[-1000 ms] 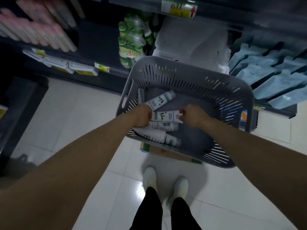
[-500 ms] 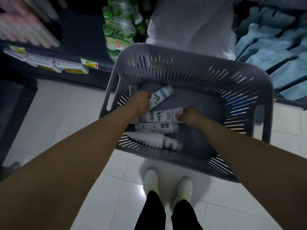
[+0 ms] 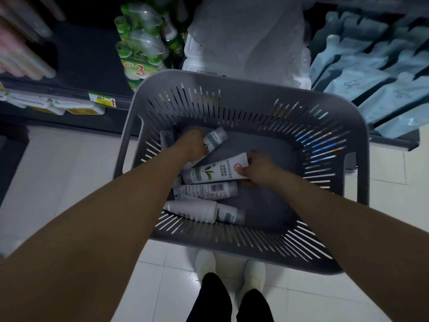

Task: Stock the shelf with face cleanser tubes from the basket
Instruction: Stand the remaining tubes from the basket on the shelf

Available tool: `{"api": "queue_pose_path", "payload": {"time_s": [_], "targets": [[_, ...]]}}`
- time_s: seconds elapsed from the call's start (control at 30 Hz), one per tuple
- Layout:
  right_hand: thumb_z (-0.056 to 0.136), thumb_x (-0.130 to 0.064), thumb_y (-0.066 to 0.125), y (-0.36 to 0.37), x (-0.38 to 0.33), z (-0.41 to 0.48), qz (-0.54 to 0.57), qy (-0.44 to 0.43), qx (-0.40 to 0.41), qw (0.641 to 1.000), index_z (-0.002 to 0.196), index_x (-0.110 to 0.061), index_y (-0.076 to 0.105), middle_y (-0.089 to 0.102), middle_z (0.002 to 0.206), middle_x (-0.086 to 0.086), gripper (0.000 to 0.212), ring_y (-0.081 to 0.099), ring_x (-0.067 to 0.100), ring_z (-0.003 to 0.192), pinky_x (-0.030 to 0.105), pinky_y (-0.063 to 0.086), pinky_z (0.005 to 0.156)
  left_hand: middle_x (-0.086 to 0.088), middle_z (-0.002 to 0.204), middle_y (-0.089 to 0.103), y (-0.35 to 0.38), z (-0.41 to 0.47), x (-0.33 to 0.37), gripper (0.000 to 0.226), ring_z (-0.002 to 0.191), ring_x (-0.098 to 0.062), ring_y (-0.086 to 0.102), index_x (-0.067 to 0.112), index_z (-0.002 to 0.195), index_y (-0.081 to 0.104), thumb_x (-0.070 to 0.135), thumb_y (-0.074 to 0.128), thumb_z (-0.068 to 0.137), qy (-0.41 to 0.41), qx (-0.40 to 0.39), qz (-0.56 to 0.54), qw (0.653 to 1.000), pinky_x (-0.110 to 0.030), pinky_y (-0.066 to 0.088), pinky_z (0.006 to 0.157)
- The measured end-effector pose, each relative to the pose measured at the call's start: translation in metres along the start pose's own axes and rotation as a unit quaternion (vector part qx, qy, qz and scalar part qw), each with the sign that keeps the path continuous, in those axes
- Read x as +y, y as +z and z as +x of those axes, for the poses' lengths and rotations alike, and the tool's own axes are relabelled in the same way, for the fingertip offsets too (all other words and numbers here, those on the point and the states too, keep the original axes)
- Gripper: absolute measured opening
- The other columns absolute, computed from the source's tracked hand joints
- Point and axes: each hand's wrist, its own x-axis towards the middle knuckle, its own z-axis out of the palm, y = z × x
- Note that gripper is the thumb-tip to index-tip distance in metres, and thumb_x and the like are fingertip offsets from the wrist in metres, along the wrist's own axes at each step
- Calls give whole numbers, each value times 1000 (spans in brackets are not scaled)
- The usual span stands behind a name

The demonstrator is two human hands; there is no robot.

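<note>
Both hands are reaching inside the grey slotted basket (image 3: 232, 89); left hand (image 3: 193, 145) is curling around a grey-capped cleanser tube (image 3: 214, 139) near the far-left wall; right hand (image 3: 257, 167) is pinching the flat end of the leaf-printed tube (image 3: 213, 173); barcode tube (image 3: 206, 190) and two white tubes (image 3: 192, 209) are lying just beside, nearer the person.

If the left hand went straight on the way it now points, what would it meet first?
The left hand, gripping a grey-capped cleanser tube, would probably meet the basket floor first, then its slotted far wall; depth is unclear.
</note>
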Motion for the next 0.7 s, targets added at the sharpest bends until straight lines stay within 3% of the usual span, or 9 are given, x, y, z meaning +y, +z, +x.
{"api": "queue_pose_path", "payload": {"time_s": [0.07, 0.17, 0.27, 0.37, 0.5, 0.6, 0.7], "targets": [[88, -8, 64, -7, -2, -3, 28, -4, 0, 1000, 121, 2, 55, 60, 110, 13, 36, 61, 26, 97, 39, 60, 71, -20, 125, 56, 3, 3, 2, 39, 114, -31, 54, -3, 122, 52, 12, 60, 87, -8, 4, -13, 1000, -32, 43, 90], [87, -5, 63, -15, -7, -10, 33, -26, 2, 999, 118, 2, 59, 59, 99, 8, 32, 59, 21, 88, 19, 55, 51, -20, 120, 59, 8, 5, 5, 36, 109, -31, 56, -2, 116, 56, 13, 63, 84, -11, -9, 0, 1000, -29, 42, 81], [87, -3, 64, -23, -11, -16, 20, -47, 21, 998, 114, 2, 63, 60, 94, 7, 28, 60, 16, 78, 16, 52, 48, -17, 118, 61, 11, 0, 9, 34, 108, -28, 57, 1, 116, 60, 13, 64, 84, -9, -16, 14, 1000, -30, 46, 84], [85, -9, 66, -33, -22, -23, -27, -74, 61, 995, 100, 2, 67, 60, 81, 7, 18, 55, 4, 55, 19, 48, 50, -17, 120, 61, 2, -10, 15, 36, 109, -29, 57, 0, 116, 59, 13, 66, 83, 1, 12, -12, 1000, -30, 46, 87], [86, -17, 65, -48, -47, -48, -97, -98, 159, 978, 73, -5, 64, 56, 67, 5, 18, 52, 14, 64, 22, 36, 58, -22, 120, 58, -31, -35, 27, 25, 112, -31, 54, 1, 107, 56, 5, 62, 84, 19, 46, -66, 997, -29, 43, 85], [88, -18, 59, -60, -68, -78, -148, -119, 220, 957, 83, -3, 68, 69, 88, 16, 18, 64, 28, 86, 23, 39, 67, -21, 117, 59, -61, -60, 40, 31, 111, -33, 55, -5, 111, 54, 3, 64, 82, 27, 65, -92, 993, -28, 38, 78], [90, -16, 54, -75, -91, -113, -165, -142, 254, 942, 92, -3, 67, 69, 100, 21, 18, 63, 35, 95, 32, 46, 74, -13, 113, 60, -92, -91, 58, 42, 102, -26, 56, 3, 120, 53, 9, 68, 82, 30, 53, -134, 989, -26, 37, 75]]}}
